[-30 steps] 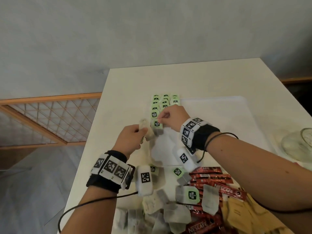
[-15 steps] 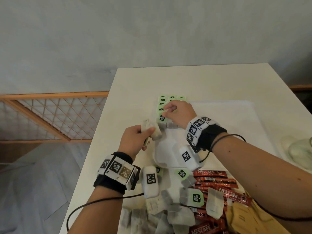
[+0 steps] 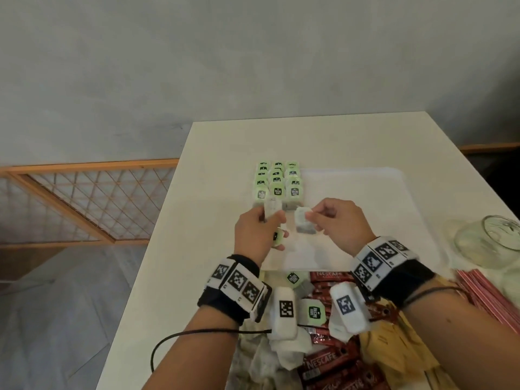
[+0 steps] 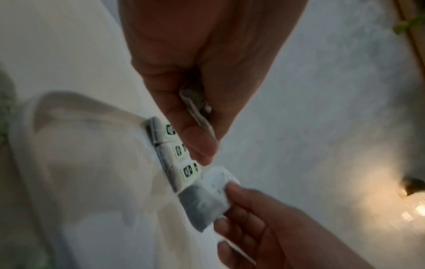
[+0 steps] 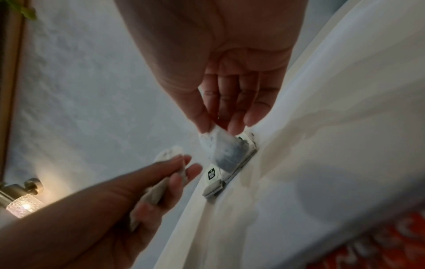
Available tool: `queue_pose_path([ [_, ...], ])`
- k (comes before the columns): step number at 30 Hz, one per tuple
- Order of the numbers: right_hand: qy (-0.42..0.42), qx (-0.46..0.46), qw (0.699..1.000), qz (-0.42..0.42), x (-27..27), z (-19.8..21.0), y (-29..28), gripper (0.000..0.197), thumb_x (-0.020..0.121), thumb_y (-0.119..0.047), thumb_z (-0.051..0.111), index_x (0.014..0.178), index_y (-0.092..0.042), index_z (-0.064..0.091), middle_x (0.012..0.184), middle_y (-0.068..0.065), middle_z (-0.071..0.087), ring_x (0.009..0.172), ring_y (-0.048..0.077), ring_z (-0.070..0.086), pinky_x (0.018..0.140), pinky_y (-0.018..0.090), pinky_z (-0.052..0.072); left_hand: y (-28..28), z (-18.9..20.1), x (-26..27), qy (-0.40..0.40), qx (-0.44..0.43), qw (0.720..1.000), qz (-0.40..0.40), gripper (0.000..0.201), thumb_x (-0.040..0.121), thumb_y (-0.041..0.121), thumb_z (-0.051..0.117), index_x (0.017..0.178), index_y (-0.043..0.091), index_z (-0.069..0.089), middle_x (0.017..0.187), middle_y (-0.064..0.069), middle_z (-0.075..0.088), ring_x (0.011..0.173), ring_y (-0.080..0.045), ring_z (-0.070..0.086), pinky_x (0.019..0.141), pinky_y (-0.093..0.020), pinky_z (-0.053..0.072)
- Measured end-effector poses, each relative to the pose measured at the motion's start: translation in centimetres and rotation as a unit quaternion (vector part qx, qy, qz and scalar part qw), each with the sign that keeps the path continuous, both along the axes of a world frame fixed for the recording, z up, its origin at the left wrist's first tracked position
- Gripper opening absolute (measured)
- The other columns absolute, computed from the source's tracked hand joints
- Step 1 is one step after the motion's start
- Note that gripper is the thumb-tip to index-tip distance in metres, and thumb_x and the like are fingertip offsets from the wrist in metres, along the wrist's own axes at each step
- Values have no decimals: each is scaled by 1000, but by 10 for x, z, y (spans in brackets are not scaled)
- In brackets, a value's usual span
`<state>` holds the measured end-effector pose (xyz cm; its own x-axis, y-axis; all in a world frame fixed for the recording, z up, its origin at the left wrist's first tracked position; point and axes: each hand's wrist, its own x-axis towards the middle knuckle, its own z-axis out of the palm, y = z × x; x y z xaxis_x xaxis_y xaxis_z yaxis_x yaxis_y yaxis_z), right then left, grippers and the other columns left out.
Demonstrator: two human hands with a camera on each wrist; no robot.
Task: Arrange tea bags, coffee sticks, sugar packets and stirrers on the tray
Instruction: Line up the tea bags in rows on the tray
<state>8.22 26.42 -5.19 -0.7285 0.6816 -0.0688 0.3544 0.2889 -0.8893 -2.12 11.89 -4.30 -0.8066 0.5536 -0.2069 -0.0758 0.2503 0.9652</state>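
Note:
Three rows of tea bags (image 3: 277, 181) with green tags lie along the left side of the white tray (image 3: 365, 204). Just in front of them my left hand (image 3: 277, 220) grips a small bunch of tea bags (image 3: 272, 210), and a green tag hangs below its fingers. My right hand (image 3: 312, 218) pinches a single tea bag (image 3: 304, 225) by its top edge, close beside the left hand. In the right wrist view this bag (image 5: 226, 148) hangs just over the near end of the rows on the tray (image 5: 333, 145). The left wrist view shows the bunch (image 4: 197, 109) in my left hand (image 4: 202, 156).
Near the table's front edge lie loose tea bags (image 3: 312, 311), red Nescafe coffee sticks (image 3: 329, 358) and brown sugar packets (image 3: 394, 356). Red stirrers (image 3: 484, 294) and a glass jar (image 3: 489, 237) are at the right. The table's left edge drops beside a wooden lattice rail (image 3: 84, 198).
My right hand has drawn back from the near end of the tea bag rows and now pinches a fresh tea bag beside my left hand. The left hand still holds its bunch.

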Motion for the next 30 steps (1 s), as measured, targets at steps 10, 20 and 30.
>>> queue_pose_path([
  [10,36,-49,998,-20,14,10,-22,24,98,-19,49,89,-10,70,75,5,73,68,18,70,73,37,59,22,3,30,87,-52,992,-69,39,89,25,71,57,11,53,58,-7,59,54,-12,58,40,-24,51],
  [20,13,-36,999,20,10,6,6,9,91,-16,66,96,-15,73,88,1,70,71,18,68,63,28,58,24,-3,8,42,-87,987,-129,26,95,25,59,92,2,72,75,-23,67,58,-14,59,49,-27,55],
  [30,-61,-29,998,10,-22,-13,9,4,91,-10,65,90,-10,70,74,2,68,59,11,64,53,19,55,19,-6,-38,55,-120,991,-34,27,96,25,57,90,2,69,82,-17,68,54,-14,66,55,-36,61],
])
